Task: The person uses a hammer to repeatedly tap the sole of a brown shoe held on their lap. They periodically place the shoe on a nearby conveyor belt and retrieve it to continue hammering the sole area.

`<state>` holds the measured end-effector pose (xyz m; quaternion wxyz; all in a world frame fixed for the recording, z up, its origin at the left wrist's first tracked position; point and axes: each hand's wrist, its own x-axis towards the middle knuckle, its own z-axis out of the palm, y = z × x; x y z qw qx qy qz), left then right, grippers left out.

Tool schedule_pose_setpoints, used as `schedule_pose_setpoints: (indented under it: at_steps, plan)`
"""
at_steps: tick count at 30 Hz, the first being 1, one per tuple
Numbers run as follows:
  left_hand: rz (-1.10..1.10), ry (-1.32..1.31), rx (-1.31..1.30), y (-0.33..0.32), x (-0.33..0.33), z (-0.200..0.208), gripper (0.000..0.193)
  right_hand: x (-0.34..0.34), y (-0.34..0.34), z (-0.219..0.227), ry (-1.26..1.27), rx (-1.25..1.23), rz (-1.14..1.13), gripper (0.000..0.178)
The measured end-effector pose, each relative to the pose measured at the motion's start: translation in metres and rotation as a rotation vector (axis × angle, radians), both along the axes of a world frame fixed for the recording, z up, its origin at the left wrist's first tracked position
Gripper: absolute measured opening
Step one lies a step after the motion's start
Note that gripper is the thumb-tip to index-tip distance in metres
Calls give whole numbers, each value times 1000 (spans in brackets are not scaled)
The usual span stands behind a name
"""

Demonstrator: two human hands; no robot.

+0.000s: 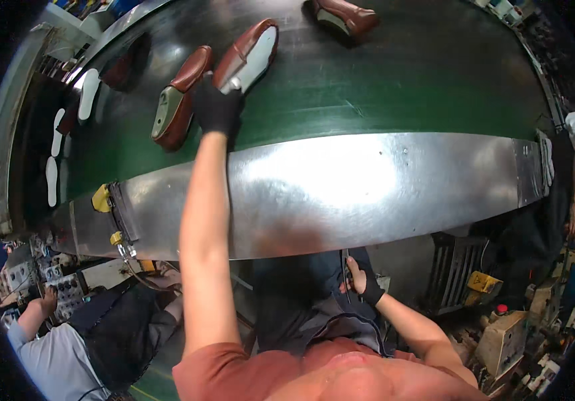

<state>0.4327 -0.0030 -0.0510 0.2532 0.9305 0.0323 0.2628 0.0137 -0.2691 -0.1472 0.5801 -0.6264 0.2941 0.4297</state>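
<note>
The person's gloved left hand (217,107) is reaching out over the green conveyor belt (394,73) and closing its fingers around the heel of a brown shoe (247,57) lying sole-up, a second brown shoe (179,97) sitting just beside that hand on its left. The shoe is looking light and fairly stiff, its pale sole smooth and possibly slippery, so the firm heel is seeming the surest place to grip. The gloved right hand (361,281) is hanging low beneath the steel counter (341,194), pinching a thin dark tool (345,262).
</note>
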Motion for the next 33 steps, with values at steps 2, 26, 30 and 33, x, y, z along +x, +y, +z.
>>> schedule_pose_setpoints:
  at_steps: [2, 26, 30, 33]
  plan:
    - [-60, 56, 106, -36, -31, 4, 70, -5, -2, -11, 39, 27, -63, 88]
    - [-637, 240, -645, 17, -475, 60, 26, -151, 7, 125, -525, 59, -193, 56]
    - [-792, 317, -709, -9, -451, 60, 25, -166, 9, 172, -561, 176, -1, 53]
    - [-709, 540, -889, -29, -432, 44, 25, -163, 16, 181, -392, 286, 88, 49]
